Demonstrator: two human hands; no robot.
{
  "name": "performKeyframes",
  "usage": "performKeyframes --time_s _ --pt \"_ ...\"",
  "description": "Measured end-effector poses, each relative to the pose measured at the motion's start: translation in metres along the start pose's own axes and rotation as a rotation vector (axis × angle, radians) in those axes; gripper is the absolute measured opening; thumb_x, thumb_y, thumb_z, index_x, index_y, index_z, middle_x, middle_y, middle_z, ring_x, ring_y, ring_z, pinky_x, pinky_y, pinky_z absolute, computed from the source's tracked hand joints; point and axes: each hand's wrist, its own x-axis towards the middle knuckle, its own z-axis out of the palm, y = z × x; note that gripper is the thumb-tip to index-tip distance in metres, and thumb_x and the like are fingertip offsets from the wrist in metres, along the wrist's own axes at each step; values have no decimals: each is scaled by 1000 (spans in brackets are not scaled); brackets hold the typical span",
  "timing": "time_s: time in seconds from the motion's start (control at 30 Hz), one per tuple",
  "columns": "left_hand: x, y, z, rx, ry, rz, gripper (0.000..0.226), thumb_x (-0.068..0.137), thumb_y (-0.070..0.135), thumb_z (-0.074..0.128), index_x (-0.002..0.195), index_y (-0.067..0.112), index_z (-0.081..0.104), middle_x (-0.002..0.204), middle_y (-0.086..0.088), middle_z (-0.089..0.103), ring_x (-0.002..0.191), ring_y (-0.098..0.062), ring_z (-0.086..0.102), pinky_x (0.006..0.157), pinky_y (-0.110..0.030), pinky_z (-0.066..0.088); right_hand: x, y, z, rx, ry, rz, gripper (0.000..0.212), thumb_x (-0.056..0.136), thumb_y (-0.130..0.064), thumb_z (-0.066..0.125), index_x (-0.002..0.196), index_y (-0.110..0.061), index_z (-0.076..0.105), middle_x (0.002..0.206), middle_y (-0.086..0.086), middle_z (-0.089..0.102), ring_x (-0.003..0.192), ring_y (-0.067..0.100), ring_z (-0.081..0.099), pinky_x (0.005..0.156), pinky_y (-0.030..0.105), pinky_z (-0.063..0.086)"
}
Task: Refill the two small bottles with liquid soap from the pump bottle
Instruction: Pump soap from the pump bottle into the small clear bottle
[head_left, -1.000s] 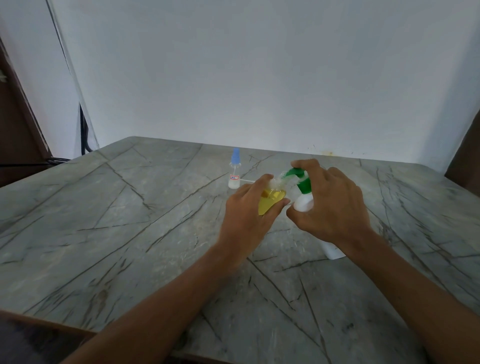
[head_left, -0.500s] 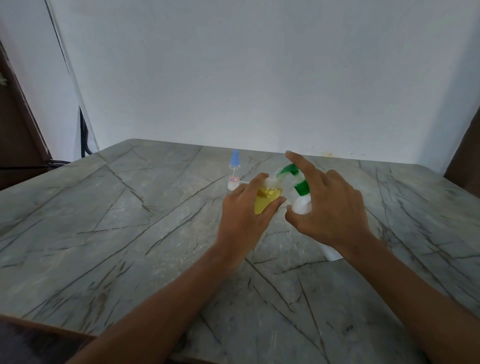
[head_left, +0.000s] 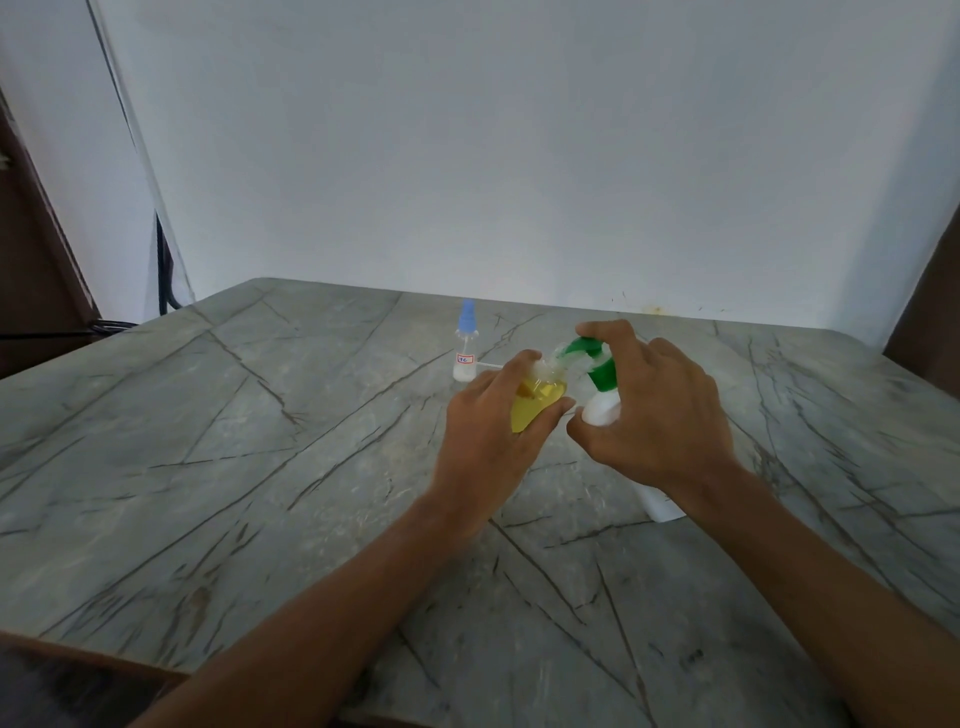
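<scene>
My left hand (head_left: 485, 441) grips a small clear bottle (head_left: 535, 402) holding yellow liquid, tilted with its open mouth up against the green spout. My right hand (head_left: 660, 415) wraps the neck of the white pump bottle (head_left: 602, 408); its index finger lies on the green pump head (head_left: 587, 348). The pump bottle's base shows below my right wrist. A second small clear bottle (head_left: 466, 345) with a blue cap and a small label stands upright on the table behind my left hand.
The grey marble-patterned table (head_left: 234, 467) runs to a white wall at the back. A thin white stick (head_left: 491, 365) lies beside the blue-capped bottle. Dark cables (head_left: 166, 280) hang at the far left corner.
My right index finger, raised off the pump head half a second ago, has come back down onto it. The left hand still holds the small bottle at the spout.
</scene>
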Motion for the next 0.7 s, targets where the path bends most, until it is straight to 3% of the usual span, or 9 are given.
performKeyframes --time_s 0.27,0.57,0.7 --pt "-2 1 1 3 -13 36 56 80 54 63 126 24 52 108 3 66 90 -7 58 74 -20 52 -1 3 2 39 42 -5 71 59 -43 83 119 -22 52 85 -2 65 70 12 47 61 27 41" --pt "1 2 -3 -25 15 -33 53 82 53 63 127 28 51 106 7 65 90 -5 56 81 -24 51 -4 3 1 -44 -20 -3 101 62 -48 75 147 -39 21 92 -6 64 74 15 52 58 32 51" --pt "1 4 -3 -26 25 -23 52 81 51 65 126 27 52 103 7 65 88 -4 56 78 -23 52 -3 2 1 -44 -23 -1 90 61 -46 75 139 -34 32 93 -6 65 77 16 52 61 29 46"
